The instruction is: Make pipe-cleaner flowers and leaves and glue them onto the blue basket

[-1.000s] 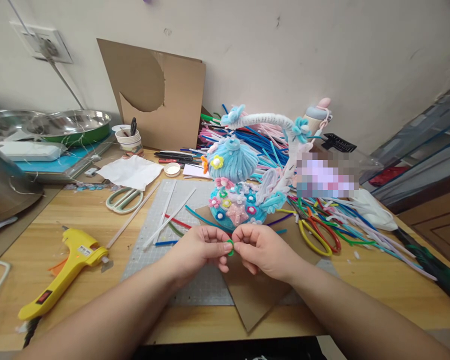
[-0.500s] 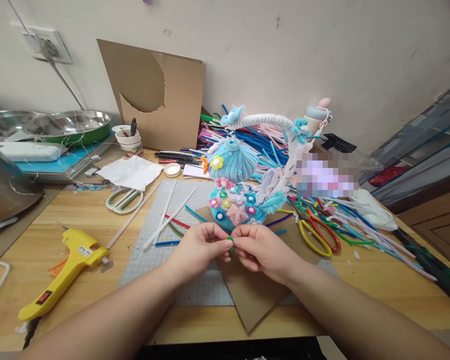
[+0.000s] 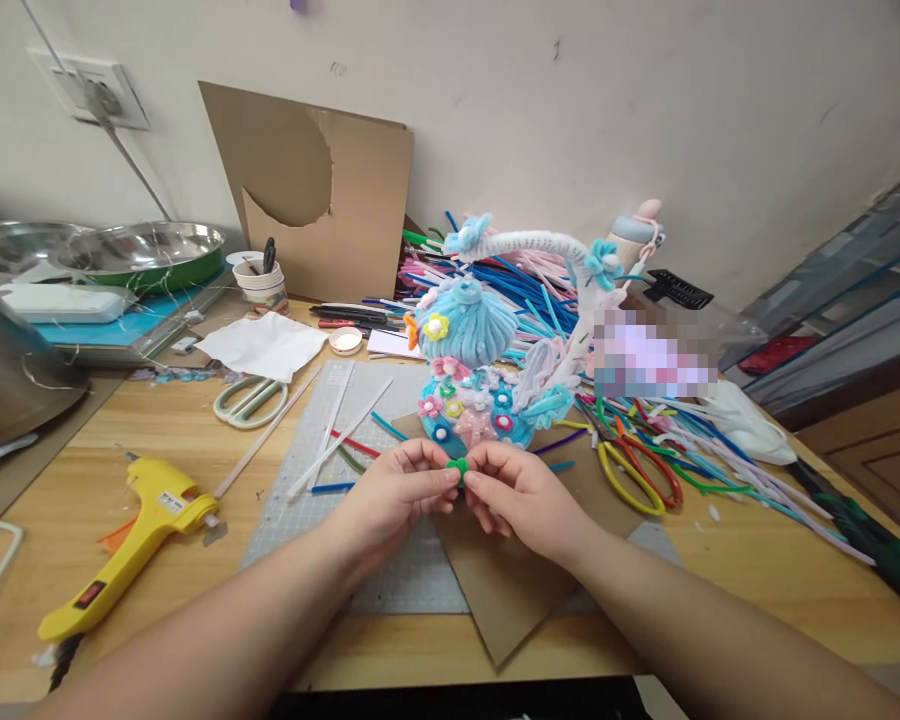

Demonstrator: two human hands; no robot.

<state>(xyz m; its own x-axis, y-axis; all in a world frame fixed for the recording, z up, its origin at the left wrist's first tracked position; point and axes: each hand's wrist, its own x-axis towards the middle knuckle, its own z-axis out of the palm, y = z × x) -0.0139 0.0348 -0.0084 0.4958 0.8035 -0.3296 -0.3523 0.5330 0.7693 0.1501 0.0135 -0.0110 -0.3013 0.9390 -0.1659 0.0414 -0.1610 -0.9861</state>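
a small green fuzzy piece (image 3: 459, 466) sits just in front of the blue fuzzy ornament (image 3: 471, 330), on the person's side, held up between two bare hands. the left hand (image 3: 401, 490) clamps the piece's left side between thumb and fingers; the right hand (image 3: 531, 490) pinches its right side the same way. the fingertips of the two hands are close together, though i can't tell whether they touch.

the ornament carries many little flowers, and a white arch rises from its right side and curves back over its round top. in front of the ornament, below the hands, a brown cardboard sheet (image 3: 499, 600) lies over a grey cutting mat (image 3: 401, 585) on the wooden tabletop (image 3: 195, 620).

left of the ornament, white sticks (image 3: 360, 416) rest on the mat. farther left lie a yellow glue gun (image 3: 146, 500) and pale-handled scissors (image 3: 221, 402), partly beneath a white cloth (image 3: 262, 345). right of the ornament are a looped yellow handle (image 3: 609, 475) and a spread of colored pipe cleaners (image 3: 727, 487). behind the ornament, to its left, stands a cardboard panel (image 3: 371, 190) with a rounded cutout.
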